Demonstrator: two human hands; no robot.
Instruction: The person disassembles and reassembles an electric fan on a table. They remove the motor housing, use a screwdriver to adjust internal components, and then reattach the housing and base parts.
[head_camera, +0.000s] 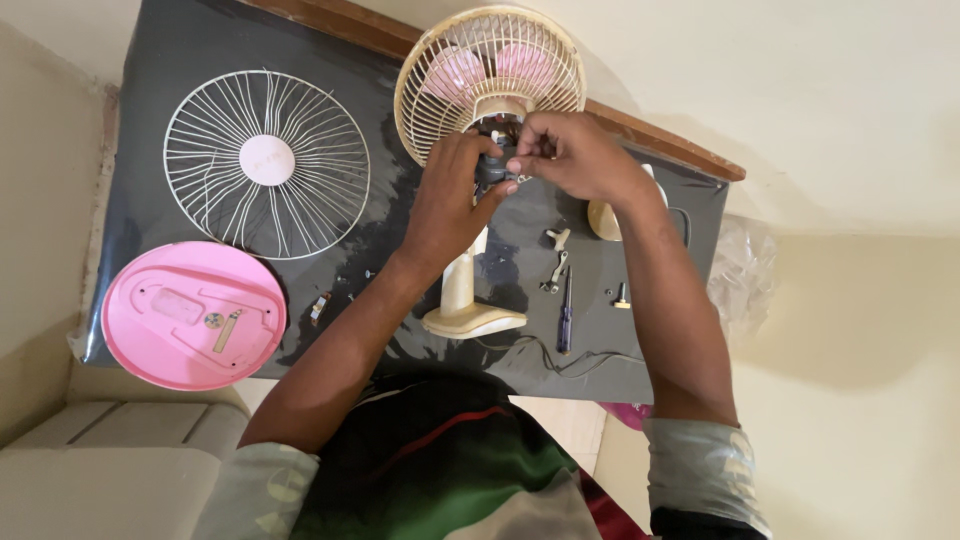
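Your forearms reach up from the lower edge of the view toward the fan motor, which serves as the reference point for everything below. Your left hand wraps the motor from the left, fingers curled closed around its dark housing. Your right hand meets it from the right, fingertips pinched together on a small part at the motor's top; what that part is cannot be made out. Directly behind the motor stands the cream rear guard, upright, with the pink blades visible through its wires. Directly below the motor, the cream fan stand runs down to its oval base on the dark tabletop. Well to the left of the motor lies the detached white front guard, flat on the tabletop. Lower left of the motor, past that guard, rests a pink oval base cover, inner side up, overhanging the tabletop edge. Lower right of the motor, just beside the stand, lie a screwdriver, a small metal bracket and a few loose screws and knobs. A dark power cord trails along the near tabletop edge.
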